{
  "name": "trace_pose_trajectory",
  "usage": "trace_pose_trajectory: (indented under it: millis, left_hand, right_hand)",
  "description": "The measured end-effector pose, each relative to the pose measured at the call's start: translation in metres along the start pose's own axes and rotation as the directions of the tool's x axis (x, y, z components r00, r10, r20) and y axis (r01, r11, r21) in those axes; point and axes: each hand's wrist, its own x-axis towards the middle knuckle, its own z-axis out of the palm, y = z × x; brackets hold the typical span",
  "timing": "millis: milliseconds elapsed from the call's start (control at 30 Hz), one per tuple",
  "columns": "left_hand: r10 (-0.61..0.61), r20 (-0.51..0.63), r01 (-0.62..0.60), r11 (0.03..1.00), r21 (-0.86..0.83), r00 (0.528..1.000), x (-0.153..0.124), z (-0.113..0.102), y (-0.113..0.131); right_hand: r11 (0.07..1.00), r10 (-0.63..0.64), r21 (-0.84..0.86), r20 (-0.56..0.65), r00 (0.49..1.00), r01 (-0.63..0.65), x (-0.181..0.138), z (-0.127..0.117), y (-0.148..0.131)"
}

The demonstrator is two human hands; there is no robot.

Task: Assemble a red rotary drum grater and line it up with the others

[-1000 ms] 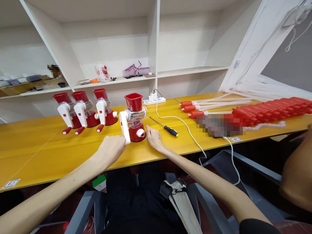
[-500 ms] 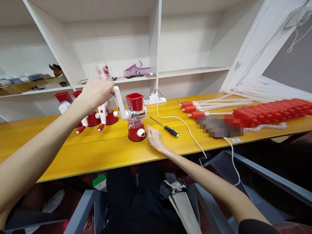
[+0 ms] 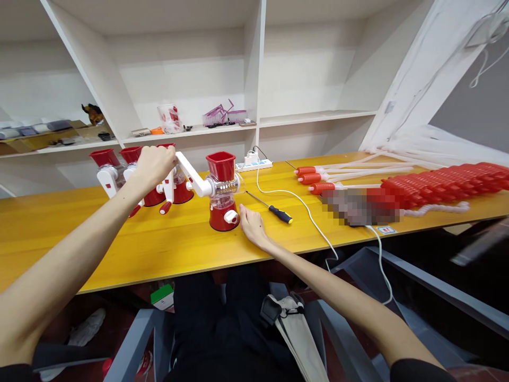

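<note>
A red and white rotary grater (image 3: 221, 199) with a clear body and a metal drum stands upright on the yellow table. My left hand (image 3: 157, 164) is closed round the end of its white crank (image 3: 194, 175), which slants up to the left; the grip itself is hidden in my fingers. Low on the grater's right side, my right hand (image 3: 252, 225) presses against the red base, its fingers curled and partly hidden. A screwdriver (image 3: 278, 213) with a dark blue and yellow handle lies just right of that hand.
More rotary graters (image 3: 181, 191) stand in a row behind my left forearm. A power strip (image 3: 254, 164) and white cable lie at the back. Red ridged plastic pieces (image 3: 445, 183) cover the table's right side. White shelves (image 3: 318, 115) rise behind.
My left hand has moved down and slightly left, turning the crank to a lower slant. The right hand and the grater's base stay where they were.
</note>
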Motion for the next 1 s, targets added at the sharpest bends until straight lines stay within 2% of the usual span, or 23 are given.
trace_pose_trajectory:
  millis: [167,267,367,467,567,667,833,1000]
  left_hand:
    - [0.016,0.132,-0.02,0.999,0.033,0.991,-0.005,0.029,-0.005]
    - [0.041,0.24,-0.047,0.999,0.02,0.97,-0.02,0.052,0.002]
    - [0.114,0.336,-0.098,0.993,-0.064,0.935,-0.054,0.072,0.024]
    - [0.206,0.371,-0.169,0.977,-0.13,0.906,-0.098,0.077,0.055]
    - [0.266,0.359,-0.215,0.961,-0.176,0.895,-0.134,0.062,0.08]
    - [0.287,0.356,-0.233,0.954,-0.189,0.889,-0.15,0.033,0.091]
    - [0.29,0.282,-0.242,0.951,-0.193,0.915,-0.15,-0.008,0.093]
    - [0.278,0.272,-0.231,0.954,-0.193,0.921,-0.147,-0.015,0.093]
  right_hand:
    - [1.0,-0.007,-0.021,0.008,1.0,0.008,-0.001,0.0,0.0]
    - [1.0,-0.015,-0.016,0.026,1.0,0.015,-0.002,-0.002,-0.001]
    - [0.999,-0.029,-0.012,0.042,0.999,0.03,-0.003,-0.004,-0.003]
    - [0.999,-0.044,-0.019,0.053,0.998,0.045,-0.004,-0.005,-0.006]
    - [0.999,-0.046,-0.027,0.045,0.998,0.047,-0.006,-0.005,-0.007]
    - [0.997,-0.06,-0.047,0.028,0.998,0.062,-0.006,-0.002,-0.006]
    - [0.993,-0.083,-0.083,0.023,0.996,0.084,-0.007,0.0,-0.008]
    - [0.984,-0.066,-0.16,0.059,0.996,0.075,-0.009,-0.001,-0.011]
